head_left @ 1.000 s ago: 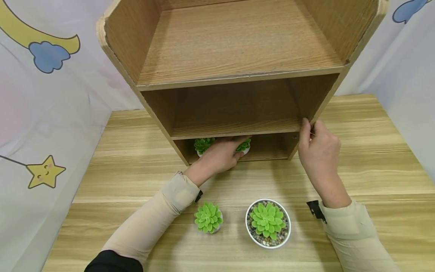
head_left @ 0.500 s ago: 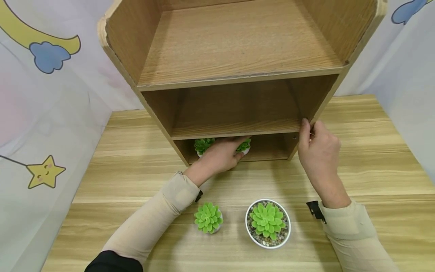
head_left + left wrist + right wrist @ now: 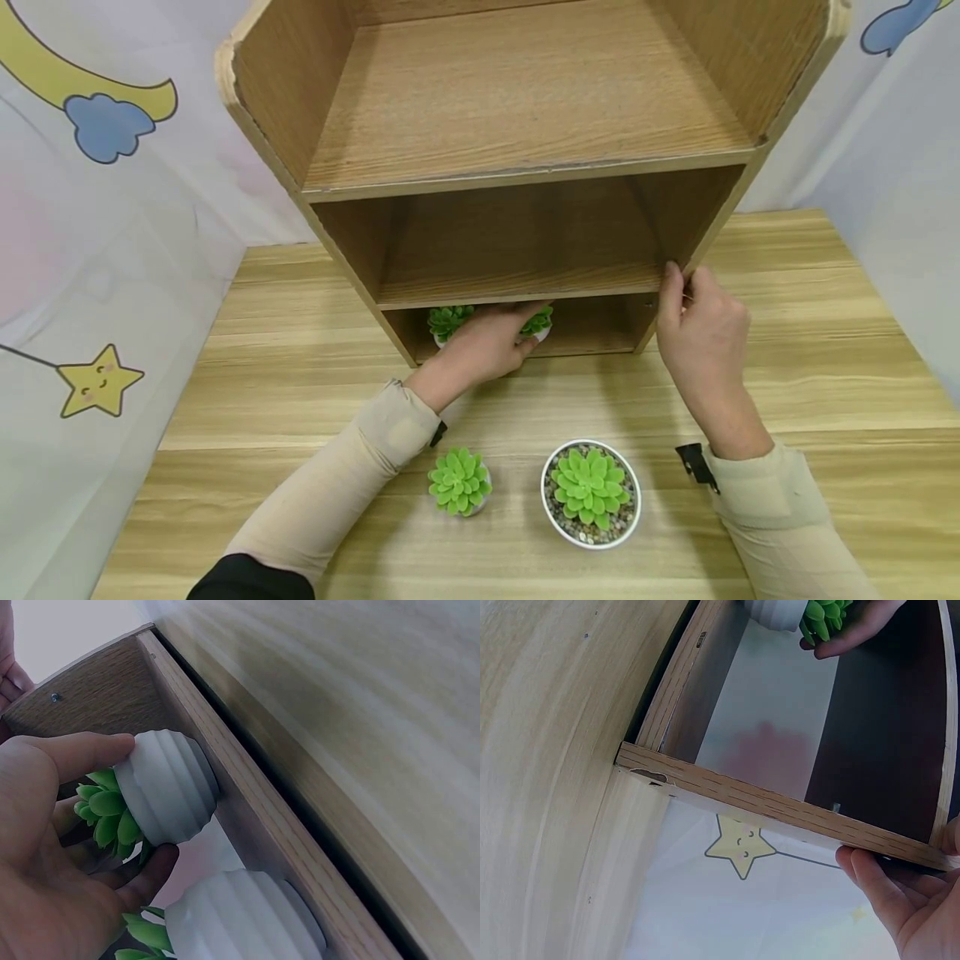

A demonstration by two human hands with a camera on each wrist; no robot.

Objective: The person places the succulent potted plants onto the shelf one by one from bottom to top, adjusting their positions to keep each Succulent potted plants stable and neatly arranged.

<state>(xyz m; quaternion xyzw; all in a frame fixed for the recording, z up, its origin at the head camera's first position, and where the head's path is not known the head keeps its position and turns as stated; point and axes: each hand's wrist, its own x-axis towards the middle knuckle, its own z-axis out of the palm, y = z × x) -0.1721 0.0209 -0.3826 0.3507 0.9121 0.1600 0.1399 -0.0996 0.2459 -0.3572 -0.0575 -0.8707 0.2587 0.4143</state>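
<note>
At six o'clock in brown wooden shelving (image 3: pixel 525 92) gripped by right hand (image 3: pixel 707 337), likely placing ribbed white pot (image 3: pixel 169 787) pinched in left hand (image 3: pixel 483 342); next: release.

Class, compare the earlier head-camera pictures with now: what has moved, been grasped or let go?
Nothing visibly moved, was grasped or was let go. As before, the left hand holds a potted succulent in the bottom compartment, beside another plant, and the right hand grips the side of the wooden shelf. The small succulent and larger potted plant in front also stayed put.
</note>
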